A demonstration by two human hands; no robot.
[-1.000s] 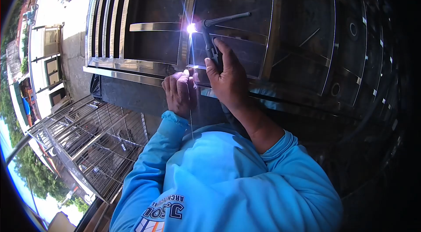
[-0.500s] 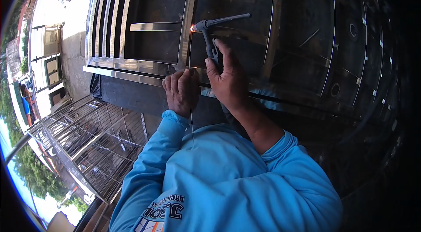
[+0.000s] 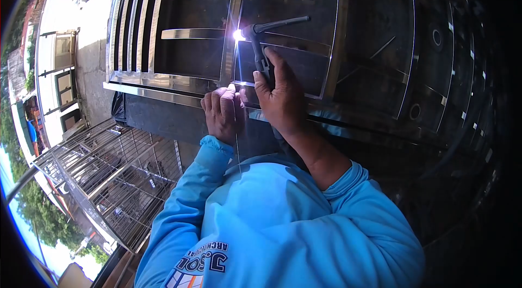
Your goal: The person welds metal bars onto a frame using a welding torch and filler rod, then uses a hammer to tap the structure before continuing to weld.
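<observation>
My right hand (image 3: 284, 97) is wrapped around the handle of a grey TIG welding torch (image 3: 257, 48). At the torch's nozzle a bright white-violet arc (image 3: 238, 34) glows against an upright bar of a shiny metal frame (image 3: 231, 16). Below the arc, my left hand (image 3: 222, 108) is closed, pinching a thin filler rod (image 3: 237, 149) near the frame's lower rail. The rod's tail runs down past my wrist towards my shirt; glare hides its upper end.
The frame lies on a dark work surface (image 3: 190, 59), its polished slats (image 3: 140, 16) at the left. A loose thin rod (image 3: 383, 47) and a ring (image 3: 437, 37) are further right. A wire-bar metal rack (image 3: 125, 174) stands at lower left.
The small orange glow at the torch nozzle has become a bright white-violet arc, lighting my left fingers, shirt and the frame. Both hands stay in nearly the same place.
</observation>
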